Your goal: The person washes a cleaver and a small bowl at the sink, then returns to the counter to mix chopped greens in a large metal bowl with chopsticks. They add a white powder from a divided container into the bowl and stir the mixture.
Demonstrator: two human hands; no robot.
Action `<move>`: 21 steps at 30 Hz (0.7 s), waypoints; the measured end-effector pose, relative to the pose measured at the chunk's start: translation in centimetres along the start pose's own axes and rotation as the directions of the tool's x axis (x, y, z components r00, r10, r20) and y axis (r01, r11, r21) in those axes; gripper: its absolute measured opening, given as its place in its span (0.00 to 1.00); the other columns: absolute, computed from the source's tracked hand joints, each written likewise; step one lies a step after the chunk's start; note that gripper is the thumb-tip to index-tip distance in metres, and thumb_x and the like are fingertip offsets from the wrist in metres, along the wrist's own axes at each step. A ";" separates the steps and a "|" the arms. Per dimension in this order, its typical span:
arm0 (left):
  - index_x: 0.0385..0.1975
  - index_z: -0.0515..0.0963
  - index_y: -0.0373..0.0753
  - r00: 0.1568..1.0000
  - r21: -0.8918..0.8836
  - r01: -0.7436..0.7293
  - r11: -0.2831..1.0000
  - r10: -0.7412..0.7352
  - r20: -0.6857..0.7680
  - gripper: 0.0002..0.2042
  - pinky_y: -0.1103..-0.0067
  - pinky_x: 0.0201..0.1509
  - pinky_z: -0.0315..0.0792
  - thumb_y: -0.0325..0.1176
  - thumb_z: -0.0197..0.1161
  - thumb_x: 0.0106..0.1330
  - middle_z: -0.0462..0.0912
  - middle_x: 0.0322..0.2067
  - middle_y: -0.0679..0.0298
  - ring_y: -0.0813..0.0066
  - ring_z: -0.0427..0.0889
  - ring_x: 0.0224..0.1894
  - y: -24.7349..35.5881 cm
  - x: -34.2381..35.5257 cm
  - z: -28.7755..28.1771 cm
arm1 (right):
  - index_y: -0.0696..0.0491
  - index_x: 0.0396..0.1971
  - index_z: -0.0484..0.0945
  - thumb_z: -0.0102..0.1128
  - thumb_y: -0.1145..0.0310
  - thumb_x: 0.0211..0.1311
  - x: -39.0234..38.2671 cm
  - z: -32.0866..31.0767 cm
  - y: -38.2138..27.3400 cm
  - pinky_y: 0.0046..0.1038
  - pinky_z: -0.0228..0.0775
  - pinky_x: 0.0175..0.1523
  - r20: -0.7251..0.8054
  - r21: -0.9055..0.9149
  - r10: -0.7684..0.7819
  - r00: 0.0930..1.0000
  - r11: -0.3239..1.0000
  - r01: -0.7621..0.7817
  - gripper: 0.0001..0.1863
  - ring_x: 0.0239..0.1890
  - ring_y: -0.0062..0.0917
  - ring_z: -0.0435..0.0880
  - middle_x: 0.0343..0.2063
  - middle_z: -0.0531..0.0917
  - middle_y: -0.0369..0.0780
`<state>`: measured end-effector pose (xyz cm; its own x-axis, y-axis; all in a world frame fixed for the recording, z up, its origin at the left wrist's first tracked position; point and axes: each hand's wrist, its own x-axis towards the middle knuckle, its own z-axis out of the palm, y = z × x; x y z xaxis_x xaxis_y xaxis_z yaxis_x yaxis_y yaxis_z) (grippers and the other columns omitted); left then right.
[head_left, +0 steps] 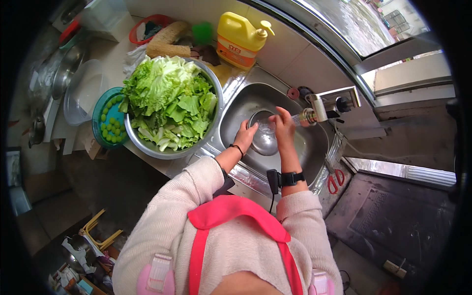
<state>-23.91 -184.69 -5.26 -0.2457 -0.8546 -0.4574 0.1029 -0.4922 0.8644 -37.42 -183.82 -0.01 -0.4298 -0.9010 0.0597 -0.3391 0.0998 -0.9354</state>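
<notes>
Over the sink [311, 142], a small round metal bowl [267, 146] sits between my two hands. My left hand [244, 136] closes on the bowl's left rim. On the bowl's right side, my right hand [283, 127] has its fingers round the edge, partly hidden by the hand itself. Beside my right fingers is the metal faucet [318, 108], its spout pointing toward the bowl, with what looks like water running from it. Left of the sink, a large metal basin [219, 105] is heaped with green leafy lettuce [169, 93].
A yellow pump jug [241, 42] stands behind the basin. At its left sits a teal colander [98, 130] of round green fruits [113, 129]. Red-handled scissors [336, 181] lie right of the sink. A clear plastic bowl [84, 91] and a red basket [156, 20] are farther left.
</notes>
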 end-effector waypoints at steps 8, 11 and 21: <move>0.52 0.62 0.41 0.972 -0.083 0.163 0.983 -0.145 0.187 0.23 0.76 0.30 0.72 0.47 0.51 0.62 0.74 0.37 0.62 0.74 0.74 0.37 -0.6 -0.8 5.8 | 0.56 0.39 0.70 0.52 0.74 0.55 -2.1 -3.9 3.8 0.25 0.72 0.34 0.177 0.533 0.583 0.793 0.621 -0.575 0.11 0.30 0.24 0.77 0.30 0.76 0.39; 0.52 0.62 0.40 0.986 0.047 0.035 0.998 -0.042 0.161 0.23 0.77 0.29 0.72 0.47 0.50 0.62 0.74 0.37 0.62 0.74 0.75 0.36 -1.7 0.1 5.9 | 0.55 0.35 0.70 0.54 0.71 0.55 -3.1 -3.6 3.8 0.25 0.72 0.32 0.616 0.626 0.394 0.682 0.279 -0.728 0.08 0.28 0.25 0.77 0.26 0.76 0.38; 0.50 0.63 0.41 0.975 0.084 0.087 0.993 -0.103 0.199 0.24 0.75 0.29 0.74 0.52 0.50 0.61 0.74 0.39 0.60 0.72 0.75 0.39 -3.3 -0.6 5.2 | 0.54 0.41 0.69 0.47 0.71 0.60 -2.3 -3.4 6.8 0.29 0.70 0.44 0.474 0.754 0.454 0.755 0.233 -0.614 0.09 0.39 0.27 0.76 0.36 0.76 0.40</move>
<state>-29.11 -181.73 -6.78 -0.4415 -0.7496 -0.4931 -0.0005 -0.5493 0.8356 -41.58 -179.62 -5.28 -0.0813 -0.8349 -0.5444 0.8157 0.2582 -0.5177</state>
